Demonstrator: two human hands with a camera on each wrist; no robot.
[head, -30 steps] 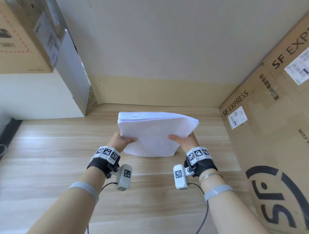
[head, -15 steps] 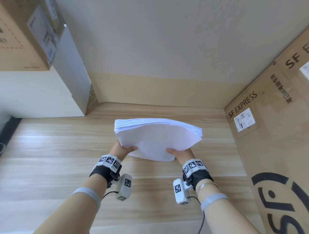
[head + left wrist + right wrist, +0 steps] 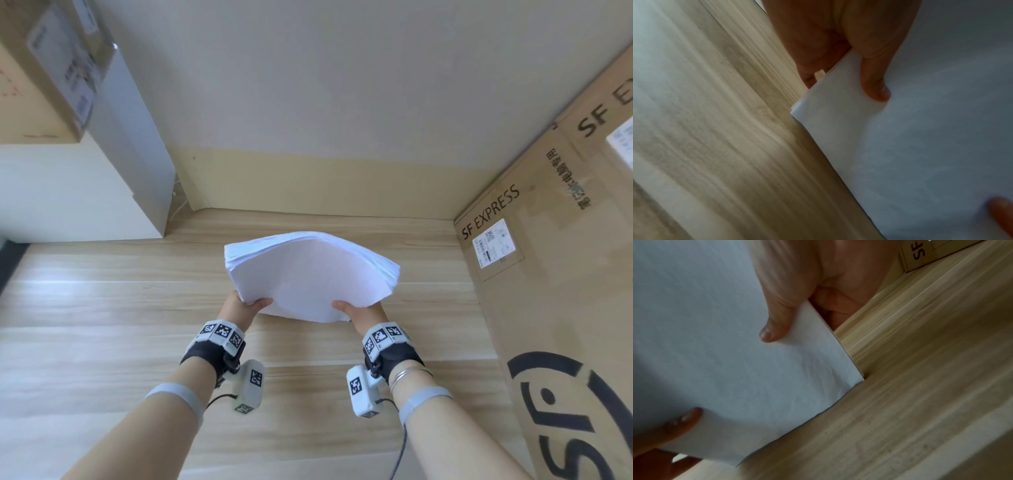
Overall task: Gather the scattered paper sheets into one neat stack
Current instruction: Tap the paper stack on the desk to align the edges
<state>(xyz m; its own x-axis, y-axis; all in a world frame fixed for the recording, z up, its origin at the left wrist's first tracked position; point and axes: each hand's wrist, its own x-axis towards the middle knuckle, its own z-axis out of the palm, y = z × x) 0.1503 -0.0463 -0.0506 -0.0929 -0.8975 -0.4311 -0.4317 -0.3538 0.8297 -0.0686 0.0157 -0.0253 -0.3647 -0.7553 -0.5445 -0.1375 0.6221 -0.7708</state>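
The stack of white paper sheets [image 3: 310, 274] is held above the wooden tabletop [image 3: 102, 325], toward its far edge, bowed upward in the middle. The left hand [image 3: 245, 306] clamps the stack's near left corner, thumb on top, and the right hand [image 3: 359, 310] clamps the near right corner likewise. An SF Express cardboard box [image 3: 548, 274] stands along the tabletop's right edge.

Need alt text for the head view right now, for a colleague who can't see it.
Both hands, left hand and right hand, hold a thick stack of white paper by its near corners, tilted up above a light wooden tabletop. SF Express cardboard boxes stand to the right.
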